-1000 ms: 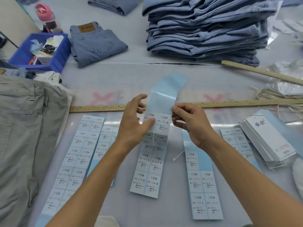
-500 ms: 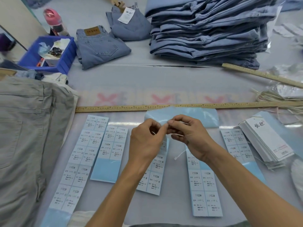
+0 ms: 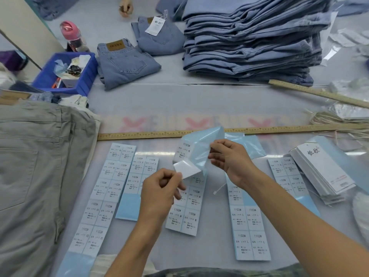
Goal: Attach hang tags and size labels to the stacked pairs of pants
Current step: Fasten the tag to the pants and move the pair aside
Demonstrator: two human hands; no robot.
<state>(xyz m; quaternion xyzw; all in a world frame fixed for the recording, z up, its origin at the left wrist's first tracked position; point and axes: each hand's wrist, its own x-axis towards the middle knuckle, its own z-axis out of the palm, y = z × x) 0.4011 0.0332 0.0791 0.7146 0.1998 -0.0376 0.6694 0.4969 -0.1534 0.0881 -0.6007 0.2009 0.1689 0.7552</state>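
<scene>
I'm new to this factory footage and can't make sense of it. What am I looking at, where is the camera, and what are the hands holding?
There is no machine here: a person works with bare hands, and the one picture comes from a camera on their head, looking forward and down. The left hand pinches a white size label being peeled from a strip of M labels, whose blue backing the right hand lifts. On the table lie more label strips, a stack of hang tags, a long ruler, a stack of blue jeans and grey pants.
</scene>
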